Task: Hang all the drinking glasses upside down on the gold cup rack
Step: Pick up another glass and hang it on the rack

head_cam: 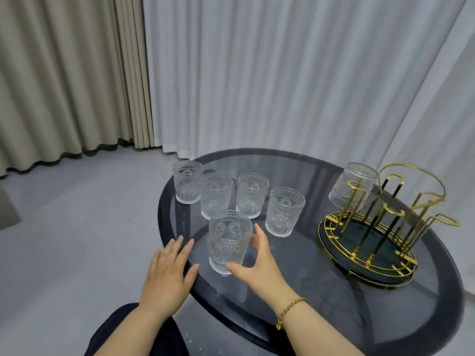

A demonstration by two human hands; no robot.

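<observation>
Several embossed clear drinking glasses stand upright on the left part of a round dark glass table (321, 291). The nearest glass (229, 241) stands by the front edge. My right hand (259, 263) curves around its right side, thumb at its base and fingers behind it, touching it but not clearly gripping. My left hand (168, 271) lies flat and open on the table's left rim, beside that glass. The gold cup rack (380, 227) stands at the right on a dark round tray. One glass (353, 185) hangs upside down on its back left prong.
Other upright glasses (252, 195) cluster behind the nearest one, the farthest (187, 181) at the table's left edge. Grey and beige curtains hang behind. Grey floor lies to the left. My dark-clothed leg (133, 335) is below the table's front edge.
</observation>
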